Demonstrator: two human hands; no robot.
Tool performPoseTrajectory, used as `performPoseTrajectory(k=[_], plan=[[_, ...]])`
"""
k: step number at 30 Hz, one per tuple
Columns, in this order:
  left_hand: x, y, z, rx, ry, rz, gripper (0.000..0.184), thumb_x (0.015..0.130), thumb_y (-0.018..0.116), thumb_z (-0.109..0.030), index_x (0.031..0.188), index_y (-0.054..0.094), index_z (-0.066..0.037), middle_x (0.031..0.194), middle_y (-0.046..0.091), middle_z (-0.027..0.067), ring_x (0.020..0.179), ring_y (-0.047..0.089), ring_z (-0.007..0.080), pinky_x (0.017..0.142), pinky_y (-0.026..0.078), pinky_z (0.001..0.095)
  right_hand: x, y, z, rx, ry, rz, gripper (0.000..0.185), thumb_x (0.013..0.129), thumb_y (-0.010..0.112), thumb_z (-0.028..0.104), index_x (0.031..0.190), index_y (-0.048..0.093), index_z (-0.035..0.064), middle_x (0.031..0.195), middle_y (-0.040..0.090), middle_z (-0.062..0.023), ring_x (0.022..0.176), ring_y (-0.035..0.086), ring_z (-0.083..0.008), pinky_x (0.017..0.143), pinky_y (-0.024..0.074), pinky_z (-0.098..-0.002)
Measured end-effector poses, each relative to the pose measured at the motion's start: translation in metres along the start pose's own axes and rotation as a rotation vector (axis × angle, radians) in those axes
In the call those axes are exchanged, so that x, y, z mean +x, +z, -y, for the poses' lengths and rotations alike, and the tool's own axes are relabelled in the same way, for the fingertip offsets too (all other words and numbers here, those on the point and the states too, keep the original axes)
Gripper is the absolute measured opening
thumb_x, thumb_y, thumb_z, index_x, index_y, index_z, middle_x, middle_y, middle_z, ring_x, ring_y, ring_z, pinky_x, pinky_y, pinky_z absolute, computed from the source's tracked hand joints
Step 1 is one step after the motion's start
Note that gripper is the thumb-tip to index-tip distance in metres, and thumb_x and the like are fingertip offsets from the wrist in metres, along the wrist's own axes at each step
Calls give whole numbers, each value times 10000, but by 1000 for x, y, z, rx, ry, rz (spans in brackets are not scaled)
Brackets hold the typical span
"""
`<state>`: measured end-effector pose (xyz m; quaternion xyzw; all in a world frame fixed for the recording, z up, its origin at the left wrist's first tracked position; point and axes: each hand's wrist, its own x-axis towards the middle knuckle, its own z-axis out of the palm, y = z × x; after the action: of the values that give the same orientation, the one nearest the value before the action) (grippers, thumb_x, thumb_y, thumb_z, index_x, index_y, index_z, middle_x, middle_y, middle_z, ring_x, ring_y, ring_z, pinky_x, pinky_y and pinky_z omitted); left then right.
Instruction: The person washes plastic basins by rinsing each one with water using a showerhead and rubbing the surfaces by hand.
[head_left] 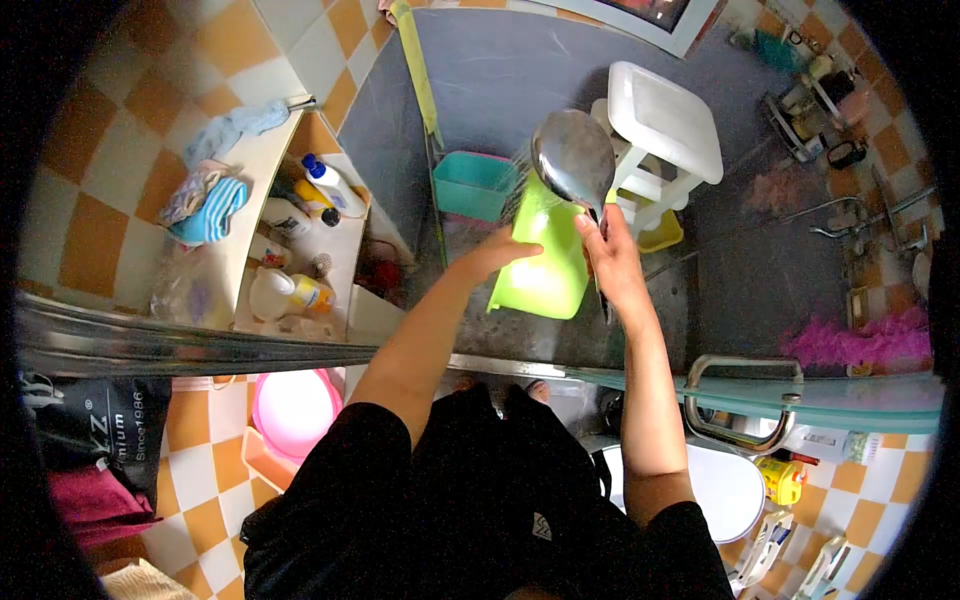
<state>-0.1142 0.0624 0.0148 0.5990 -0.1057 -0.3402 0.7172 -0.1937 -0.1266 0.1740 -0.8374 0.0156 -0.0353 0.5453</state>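
A chrome shower head (573, 158) is gripped by its handle in my right hand (612, 258), its round back turned up toward me. Thin streams of water spray from its left side. Below it, a bright green plastic bin (548, 278) is tilted over the wet floor. My left hand (505, 250) grasps the bin at its left side, with the thumb lying across the green plastic; the other fingers are hidden. The lower part of the shower handle disappears behind my right hand.
A teal basket (470, 187) stands by the grey wall. White stools (665, 115) are stacked behind the shower head. On the left, a shelf (335, 240) holds several bottles. A glass door with a metal handle (745, 405) crosses in front of me at right.
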Motion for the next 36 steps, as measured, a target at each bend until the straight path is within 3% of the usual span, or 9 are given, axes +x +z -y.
performPoseTrajectory(k=[6, 9, 13, 14, 17, 18, 22, 28, 36], plan=[[29, -2, 8, 350, 79, -51, 614, 806, 773, -200, 1335, 533, 0, 1150, 676, 124, 996, 648, 221, 881, 512, 387, 18, -25, -1, 110, 75, -157, 309, 1001, 595, 304, 1162, 553, 44, 778, 539, 6, 685, 501, -119, 604, 421, -289], [20, -3, -5, 559, 156, -124, 646, 784, 782, -227, 1342, 531, -18, 1147, 676, 167, 1022, 655, 267, 894, 506, 394, 30, -49, -27, 109, 21, -277, 256, 1012, 581, 324, 997, 548, 71, 646, 476, 31, 505, 424, -68, 454, 349, -249], [20, -13, -21, 976, 120, -329, 670, 785, 772, -308, 1367, 531, -83, 1197, 651, 220, 1095, 639, 348, 914, 497, 431, 23, -70, -30, 122, 120, -330, 279, 1008, 586, 329, 886, 495, 95, 635, 471, 27, 496, 430, -78, 453, 356, -257], [19, -11, -20, 1124, 179, -500, 614, 791, 760, -375, 1322, 584, -121, 1143, 674, 204, 1027, 660, 366, 858, 511, 460, 21, -70, -32, 144, 124, -325, 279, 1007, 587, 331, 889, 499, 95, 634, 470, 28, 496, 430, -79, 454, 357, -257], [13, -2, -48, 1294, 138, -562, 522, 804, 744, -416, 1231, 654, -130, 1007, 716, 159, 900, 689, 353, 785, 524, 469, 16, -66, -34, 193, 148, -267, 295, 998, 598, 364, 904, 505, 101, 646, 463, 27, 510, 438, -81, 471, 372, -254], [13, -3, -48, 1335, 198, -658, 500, 795, 717, -538, 1096, 722, -139, 883, 725, 131, 814, 694, 342, 719, 528, 471, 13, -64, -29, 219, 141, -225, 293, 998, 598, 363, 907, 499, 103, 652, 463, 25, 516, 439, -81, 477, 375, -255], [-12, -18, -70, 1291, 147, -825, 646, 732, 670, -725, 974, 761, -132, 851, 724, 130, 803, 698, 314, 705, 532, 432, 14, -60, -29, 287, 121, -159, 281, 1000, 596, 343, 911, 478, 104, 678, 456, 17, 523, 441, -84, 486, 387, -263], [-37, -47, -73, 717, 169, -874, 532, 804, 708, -593, 950, 755, -83, 828, 731, 113, 764, 703, 268, 707, 525, 411, 24, -64, -27, 348, 144, -121, 277, 1004, 587, 332, 914, 476, 95, 683, 459, 14, 518, 444, -92, 483, 393, -264], [-44, -62, -74, 403, 348, -906, 349, 893, 725, -353, 957, 740, -10, 759, 708, 45, 645, 643, 136, 610, 495, 314, 36, -62, -19, 178, 127, -211, 299, 998, 590, 358, 907, 483, 94, 663, 475, 13, 516, 451, -87, 477, 383, -268]])
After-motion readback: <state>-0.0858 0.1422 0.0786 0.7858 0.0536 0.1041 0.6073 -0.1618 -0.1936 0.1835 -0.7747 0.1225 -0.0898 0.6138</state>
